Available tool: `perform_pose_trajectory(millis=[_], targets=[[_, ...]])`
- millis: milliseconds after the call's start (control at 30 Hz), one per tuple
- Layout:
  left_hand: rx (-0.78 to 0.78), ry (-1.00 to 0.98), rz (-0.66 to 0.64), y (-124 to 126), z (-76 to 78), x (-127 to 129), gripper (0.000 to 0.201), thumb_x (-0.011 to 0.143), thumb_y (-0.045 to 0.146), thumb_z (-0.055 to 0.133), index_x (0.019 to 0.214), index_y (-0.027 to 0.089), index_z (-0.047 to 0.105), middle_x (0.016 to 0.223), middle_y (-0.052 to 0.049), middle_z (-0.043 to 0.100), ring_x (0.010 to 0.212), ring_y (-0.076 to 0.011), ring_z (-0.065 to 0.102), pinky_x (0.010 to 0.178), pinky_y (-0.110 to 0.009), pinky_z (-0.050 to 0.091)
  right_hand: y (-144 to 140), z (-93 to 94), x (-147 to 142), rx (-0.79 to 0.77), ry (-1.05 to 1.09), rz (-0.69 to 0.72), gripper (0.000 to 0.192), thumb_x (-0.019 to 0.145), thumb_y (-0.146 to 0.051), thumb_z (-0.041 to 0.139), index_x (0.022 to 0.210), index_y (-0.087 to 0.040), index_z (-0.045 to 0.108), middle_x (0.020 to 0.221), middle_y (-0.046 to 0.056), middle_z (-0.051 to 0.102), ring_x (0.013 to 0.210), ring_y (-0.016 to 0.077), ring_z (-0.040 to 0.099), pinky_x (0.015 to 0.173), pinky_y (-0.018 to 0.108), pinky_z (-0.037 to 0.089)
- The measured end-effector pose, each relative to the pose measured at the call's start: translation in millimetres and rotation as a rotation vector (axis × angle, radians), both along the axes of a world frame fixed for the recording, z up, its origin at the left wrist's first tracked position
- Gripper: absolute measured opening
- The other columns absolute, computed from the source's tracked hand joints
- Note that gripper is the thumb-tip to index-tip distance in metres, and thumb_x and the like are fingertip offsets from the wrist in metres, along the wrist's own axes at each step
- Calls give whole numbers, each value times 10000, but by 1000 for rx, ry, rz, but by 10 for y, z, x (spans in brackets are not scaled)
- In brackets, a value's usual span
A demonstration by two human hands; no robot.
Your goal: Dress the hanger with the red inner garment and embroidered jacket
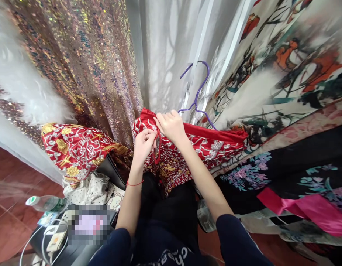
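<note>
A red garment [215, 147] with silver and gold embroidery hangs in front of me, its plain red band along the top. Behind that band shows a purple hanger [197, 98], hook upward. My left hand [145, 142] pinches the garment near a narrow red loop [157, 157] at its front; the fingertips partly hide what they grip. My right hand [170, 125] is closed over the red top edge, a little above and right of the left one. Out to the left spreads another embroidered red piece [79, 147]; whether it joins the garment I cannot tell.
Sequined cloth [104, 55] and white fluffy trim [35, 92] hang at left, a bird-print fabric [292, 70] and black floral cloth [270, 166] at right. Lower left are a plastic bottle [46, 203], white cables [42, 236] and a dotted cloth [87, 188].
</note>
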State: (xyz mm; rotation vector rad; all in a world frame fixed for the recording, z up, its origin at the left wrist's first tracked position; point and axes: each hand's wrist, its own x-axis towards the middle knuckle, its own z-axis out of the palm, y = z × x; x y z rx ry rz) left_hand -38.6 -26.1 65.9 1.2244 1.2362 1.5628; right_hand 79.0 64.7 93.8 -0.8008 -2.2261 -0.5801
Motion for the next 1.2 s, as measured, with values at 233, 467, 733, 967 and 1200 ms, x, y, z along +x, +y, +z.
perform_pose_trajectory(millis=[233,467,733,967,1200], targets=[[2,-48,86,-64,-438,-81,311,842,477,666,901,172,690,580,40,588,511,-84,518,530,-199,434,-404,-231,78,-8,447,245,162,998,-259,502,1028,-197,648,1101,96,693,1095,227,604,955,411,470],[32,-130,121,11,-604,-40,309,830,479,670,833,171,674,728,1,641,686,-116,581,660,-222,480,-931,-879,-78,-700,1027,178,221,993,-326,467,1011,-204,650,803,23,694,601,117,621,610,259,511],[-49,-213,-22,-189,-556,-91,374,802,534,680,853,165,651,473,76,463,447,-78,433,522,-210,406,-817,-781,-341,-1371,1463,470,341,703,-497,773,677,-180,652,443,-105,351,402,38,227,406,218,238],[-51,26,58,-265,-533,-140,265,847,423,630,823,165,687,616,20,607,580,-113,569,604,-215,453,-851,-741,-407,-1392,1647,404,385,561,-391,845,513,-199,515,443,-102,372,421,31,270,426,212,285],[35,192,165,-318,-515,-114,219,900,342,563,878,173,700,762,5,658,653,-107,556,636,-192,432,-864,-664,-499,-1435,1663,412,322,588,-371,814,805,-164,699,575,-37,605,458,51,418,436,201,290]])
